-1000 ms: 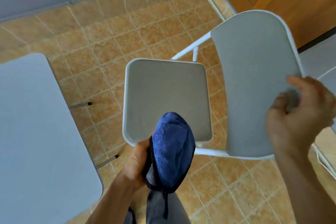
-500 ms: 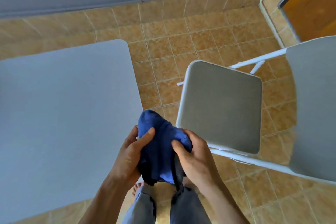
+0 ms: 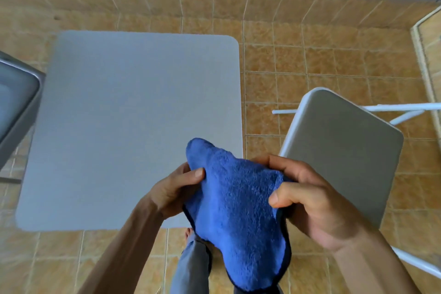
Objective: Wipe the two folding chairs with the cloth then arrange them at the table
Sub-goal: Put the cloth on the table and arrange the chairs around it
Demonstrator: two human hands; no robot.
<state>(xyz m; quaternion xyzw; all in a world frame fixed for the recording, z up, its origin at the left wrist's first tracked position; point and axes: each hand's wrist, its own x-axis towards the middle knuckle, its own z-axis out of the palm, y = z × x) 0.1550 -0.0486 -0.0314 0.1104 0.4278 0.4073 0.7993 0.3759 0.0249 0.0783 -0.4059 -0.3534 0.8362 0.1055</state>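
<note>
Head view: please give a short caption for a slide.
Both hands, left and right, hold a blue cloth between table and white chair.

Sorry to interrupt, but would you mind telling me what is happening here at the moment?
A person stands at a grey table holding a blue cloth in both hands, the left hand and right hand each gripping a side. Nothing is being wiped right now. One white folding chair stands open to the right of the table, and part of a grey chair shows at its left edge.
</note>
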